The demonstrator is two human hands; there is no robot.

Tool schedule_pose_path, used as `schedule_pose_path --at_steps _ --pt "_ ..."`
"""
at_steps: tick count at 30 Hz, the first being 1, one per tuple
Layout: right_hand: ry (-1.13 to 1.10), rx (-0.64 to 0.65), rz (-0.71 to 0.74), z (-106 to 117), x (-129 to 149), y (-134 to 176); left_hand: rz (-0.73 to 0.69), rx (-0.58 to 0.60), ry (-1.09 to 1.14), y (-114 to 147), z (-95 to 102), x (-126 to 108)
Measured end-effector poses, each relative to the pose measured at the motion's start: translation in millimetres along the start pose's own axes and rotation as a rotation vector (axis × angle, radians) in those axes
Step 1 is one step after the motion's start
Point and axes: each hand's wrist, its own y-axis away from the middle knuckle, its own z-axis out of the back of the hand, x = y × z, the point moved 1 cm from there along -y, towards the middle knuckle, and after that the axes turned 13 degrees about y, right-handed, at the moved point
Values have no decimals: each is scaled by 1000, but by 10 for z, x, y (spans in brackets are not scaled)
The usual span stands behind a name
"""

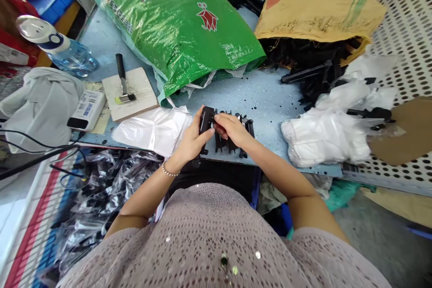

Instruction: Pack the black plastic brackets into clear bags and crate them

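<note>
My left hand is closed around a black plastic part, held upright over the table's front edge. My right hand meets the same part from the right, its fingers bent and pressed near the part's side. Whether a small piece sits between those fingertips is hidden. Beneath and beside my right hand stand several narrow black plastic pieces in a row on the blue table. A stack of clear plastic bags lies just left of my left hand.
A green sack and a yellow sack with black parts spilling out stand behind. To the left are a hammer on a board, a white device and a water bottle. Bagged parts fill a striped bin below.
</note>
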Motion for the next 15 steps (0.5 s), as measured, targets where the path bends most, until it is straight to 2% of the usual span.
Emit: schedule_pose_path --at_steps 2,4,6,8,9,11,13,15 --pt "-22 57 -67 28 -74 -216 47 -40 -39 -98 15 172" --pt "159 5 -45 63 -86 -542 78 -126 -121 -192 -30 375" --pt "387 -24 3 18 -10 -951 78 -200 -199 -254 -154 556" --pt "510 67 5 -139 125 -1390 46 -204 -238 -272 -323 677" --pt "498 118 -11 -242 198 -1600 23 -182 -242 -266 -400 712" --pt "296 215 -36 -446 316 -1962 -15 -135 -228 -233 -490 743" --pt "83 267 -52 -572 354 -2195 -16 -121 -171 -186 -463 737" --pt "-7 271 -65 -575 294 -2247 19 -142 -44 -146 -335 709"
